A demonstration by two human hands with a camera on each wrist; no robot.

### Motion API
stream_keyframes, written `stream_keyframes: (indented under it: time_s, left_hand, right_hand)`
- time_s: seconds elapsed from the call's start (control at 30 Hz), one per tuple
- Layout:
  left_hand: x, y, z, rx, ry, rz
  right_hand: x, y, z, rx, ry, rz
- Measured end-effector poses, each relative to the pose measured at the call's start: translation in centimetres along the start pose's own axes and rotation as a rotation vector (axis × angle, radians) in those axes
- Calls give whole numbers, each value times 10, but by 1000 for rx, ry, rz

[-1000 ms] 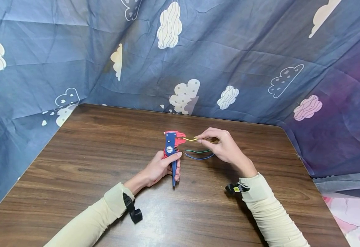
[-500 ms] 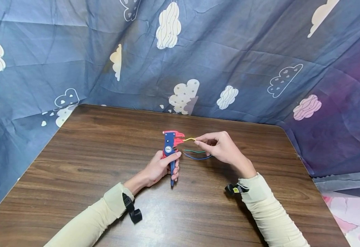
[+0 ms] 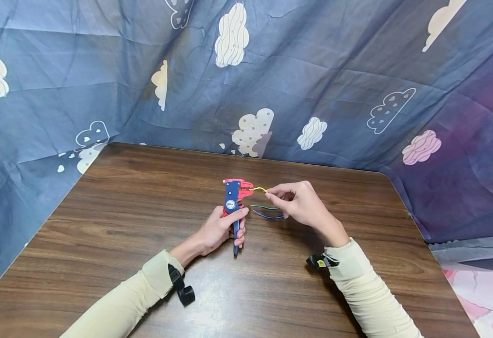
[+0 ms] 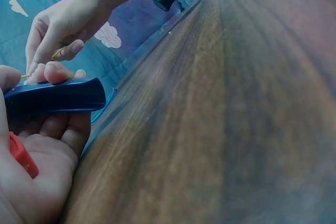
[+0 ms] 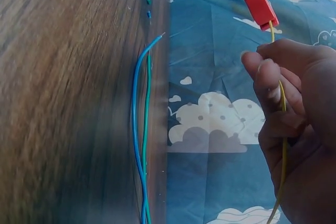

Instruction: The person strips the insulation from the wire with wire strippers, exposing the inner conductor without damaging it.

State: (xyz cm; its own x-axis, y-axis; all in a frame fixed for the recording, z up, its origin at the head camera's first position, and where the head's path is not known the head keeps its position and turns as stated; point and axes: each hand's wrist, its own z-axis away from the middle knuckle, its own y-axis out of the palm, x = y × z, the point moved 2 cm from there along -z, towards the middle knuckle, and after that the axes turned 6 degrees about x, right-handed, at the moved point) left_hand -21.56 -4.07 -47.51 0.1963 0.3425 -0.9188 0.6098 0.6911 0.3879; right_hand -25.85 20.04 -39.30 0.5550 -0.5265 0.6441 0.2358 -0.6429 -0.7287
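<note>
My left hand (image 3: pixel 219 231) grips the handles of a wire stripper (image 3: pixel 231 192) with a blue body and red jaws that point right. In the left wrist view its blue handle (image 4: pixel 58 97) crosses the curled fingers, and a red handle part (image 4: pixel 23 156) lies against the palm. My right hand (image 3: pixel 301 202) pinches a yellow wire (image 3: pixel 259 188) between thumb and fingertips. The wire's end reaches into the red jaws, and its tail (image 5: pixel 284 161) runs down along the palm in the right wrist view. Both hands are raised over the table.
A blue wire (image 5: pixel 135 103) and a green wire (image 5: pixel 146 103) lie on the brown wooden table (image 3: pixel 124 211), the blue one with a bare tip. Two tiny bits of insulation, one a green piece (image 5: pixel 148 2), lie beyond them. A blue cloud-patterned curtain (image 3: pixel 196 94) hangs behind the table.
My right hand has shifted slightly left and down, closer to the wire stripper. The yellow wire between hand and jaws now bows upward. The left hand has hardly moved.
</note>
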Motion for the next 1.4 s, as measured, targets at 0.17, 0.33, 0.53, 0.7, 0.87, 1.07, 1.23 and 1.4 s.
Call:
stream_keyframes:
  time_s: [0.17,0.33,0.53,0.7,0.87,1.07,1.23,1.4]
  left_hand:
    - [1,0,0,-7,-2,8]
    - [1,1,0,-7,-3,9]
    - [1,1,0,-5,5,9]
    - [2,0,-1,-11,10,9]
    - [2,0,-1,-15,11,4]
    - [1,1,-1,-14,10,-3]
    - [1,1,-1,-13,5,-2]
    - [0,1,-1,-5,6,-4]
  right_hand:
    - [3,5,0,24,-18,-50]
    - [7,6,0,27,-24,-84]
    - [8,6,0,23,-38,-72]
    - [8,5,0,28,-42,-65]
    - [9,5,0,27,-45,-41]
    - [10,5,0,30,-52,-53]
    - [9,6,0,38,-54,-69]
    - [9,6,0,43,-52,-67]
